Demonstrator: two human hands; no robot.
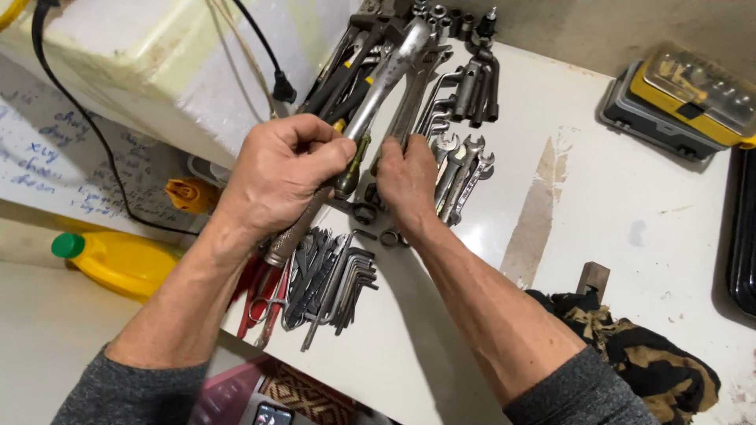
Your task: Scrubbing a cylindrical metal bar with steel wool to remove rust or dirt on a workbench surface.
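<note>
My left hand (pixel 279 173) grips a long chrome ratchet wrench (pixel 378 86) by its handle, with the knurled end sticking out below the fist and the head raised over the tool pile. My right hand (pixel 405 177) rests on the white table (pixel 598 197), fingers closed around a tool among the combination wrenches (pixel 461 173); which one it holds is hidden by the hand. Both forearms wear grey sleeves.
Hex keys and pliers (pixel 331 283) lie near the table's front edge. Sockets and box wrenches (pixel 465 79) sit at the back. A yellow-lidded bit case (pixel 685 94) is far right, a camouflage cloth (pixel 638 354) front right, a yellow bottle (pixel 118 260) at left.
</note>
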